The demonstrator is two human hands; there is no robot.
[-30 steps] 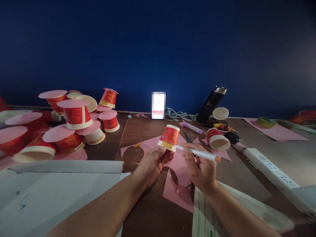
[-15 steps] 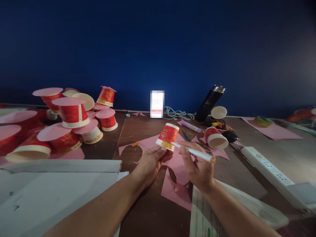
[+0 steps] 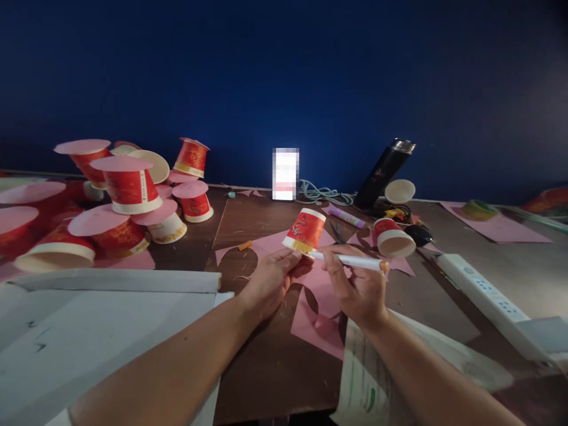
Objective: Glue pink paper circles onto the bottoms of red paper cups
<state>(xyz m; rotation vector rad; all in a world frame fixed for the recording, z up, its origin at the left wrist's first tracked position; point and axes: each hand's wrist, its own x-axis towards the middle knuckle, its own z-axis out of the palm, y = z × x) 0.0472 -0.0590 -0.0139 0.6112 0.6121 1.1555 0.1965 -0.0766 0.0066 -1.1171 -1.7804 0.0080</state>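
Black flask [image 3: 382, 176] — white power strip [image 3: 490, 300].

The dark brown bench [image 3: 266, 378] is carrying red paper cups [image 3: 128, 189] in a crowd at its left, many wearing pink paper discs [image 3: 124, 164]. Pink offcuts [image 3: 310, 322] are lying across the middle. A white power strip [image 3: 483, 299] is stretching along the right, and a black flask [image 3: 379, 180] and pale cable [image 3: 326, 194] are resting near the back.
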